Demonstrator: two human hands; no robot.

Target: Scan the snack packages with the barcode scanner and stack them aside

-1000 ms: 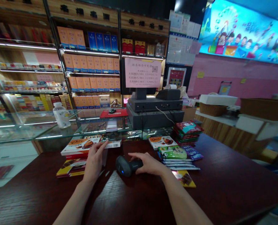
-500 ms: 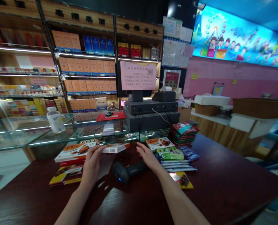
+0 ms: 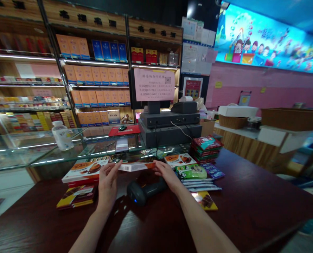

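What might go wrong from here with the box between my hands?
The box might slip, since your left hand and right hand seem to hold only its ends, by the fingertips. If it dropped, it might hit the scanner lying close by on the table. Your right hand might also nudge the green packet beside it.

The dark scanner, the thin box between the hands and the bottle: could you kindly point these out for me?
Scanner (image 3: pixel 146 191): head view, where its head meets its handle.
Thin box (image 3: pixel 136 167): head view, on its side facing the camera.
Bottle (image 3: pixel 62 136): head view, on the middle of its body.
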